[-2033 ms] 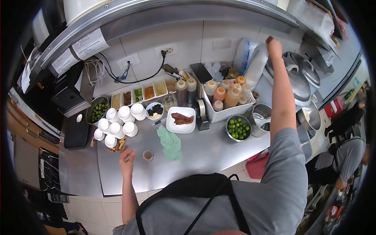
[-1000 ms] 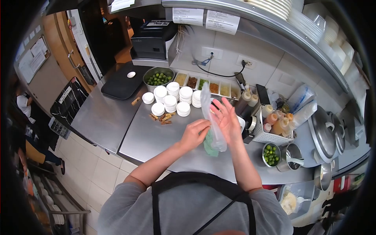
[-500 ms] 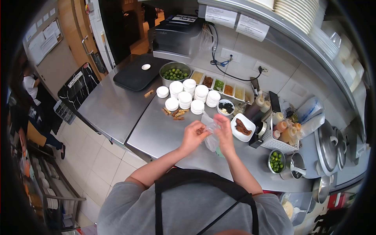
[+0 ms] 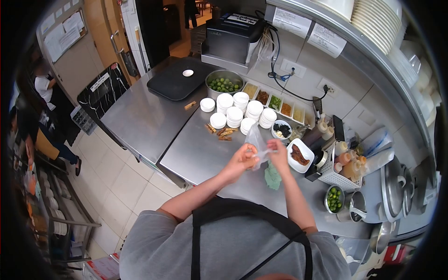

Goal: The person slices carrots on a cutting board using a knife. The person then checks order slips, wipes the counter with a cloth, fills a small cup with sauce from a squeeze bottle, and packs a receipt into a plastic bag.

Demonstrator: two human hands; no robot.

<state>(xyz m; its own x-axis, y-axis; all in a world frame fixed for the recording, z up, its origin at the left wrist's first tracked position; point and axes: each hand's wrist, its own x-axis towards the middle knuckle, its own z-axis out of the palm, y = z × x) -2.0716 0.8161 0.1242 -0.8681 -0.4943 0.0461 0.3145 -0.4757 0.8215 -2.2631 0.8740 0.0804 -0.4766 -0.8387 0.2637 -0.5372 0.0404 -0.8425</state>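
A thin, see-through plastic bag (image 4: 254, 138) is stretched between my hands above the steel counter. My left hand (image 4: 242, 158) pinches its lower left side, thumb against fingers. On the other side my right hand (image 4: 279, 155) grips it with bent fingers. Just below the right hand a crumpled green cloth (image 4: 272, 176) lies on the counter. Right of that hand is a white square dish (image 4: 301, 156) with dark brown cooked strips. Beyond the bag stand stacks of small white saucers (image 4: 234, 115), with several wooden clothespins (image 4: 226, 133) in front of them.
A steel pot of green citrus fruits (image 4: 224, 84) stands behind the saucers, beside trays of toppings (image 4: 275, 102). A white basket of sauce bottles (image 4: 343, 165) and a smaller bowl of green fruits (image 4: 334, 199) stand right. A black tray (image 4: 179, 79) lies far left. People (image 4: 44, 86) are at left.
My right hand has lowered and closed on the bag, its fingers bent now. The bag stands up farther beyond my hands. More of the green cloth shows as the view has shifted.
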